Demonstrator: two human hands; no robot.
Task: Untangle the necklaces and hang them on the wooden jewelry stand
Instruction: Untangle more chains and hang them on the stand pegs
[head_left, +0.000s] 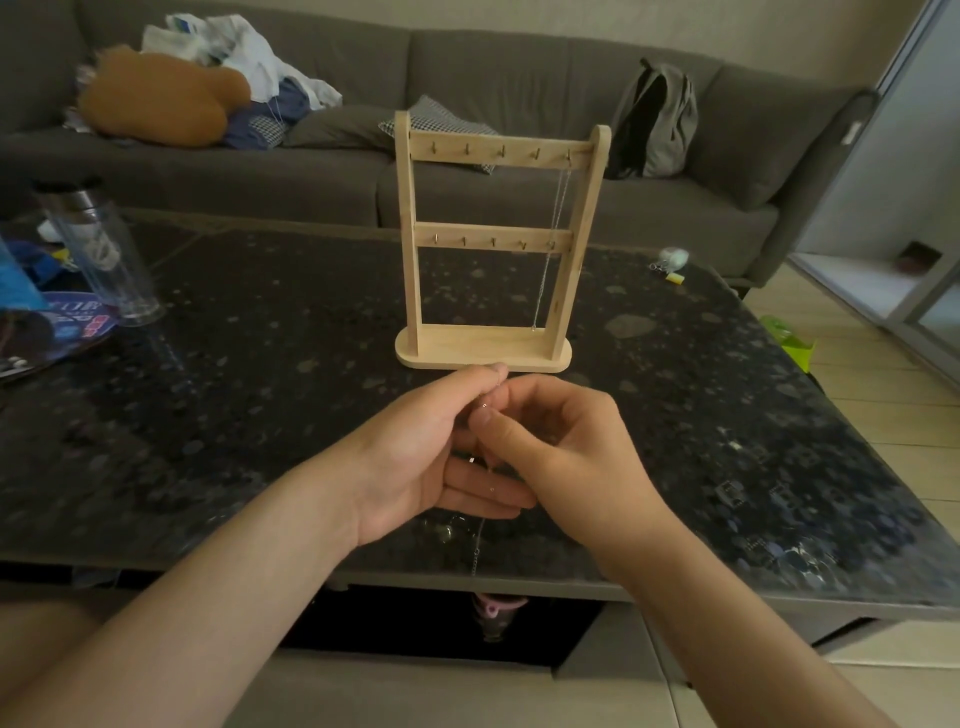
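Observation:
A wooden jewelry stand (415, 249) with two hook rails stands upright in the middle of the dark speckled table (779, 441). One silver necklace (551, 244) hangs from the rightmost hook of the top rail, reaching down to the base. Just in front of the stand, my left hand (421, 457) and my right hand (566, 452) meet, both pinching a thin silver chain (476, 551). Its loose end dangles below my fingers over the table's near edge. Most of the chain is hidden between my fingers.
A clear bottle (101, 249) and magazines (57, 332) sit at the table's left. A small keyring object (672, 260) lies at the far right. A grey sofa (519, 197) with clothes, a cushion and a backpack (655, 124) runs behind the table.

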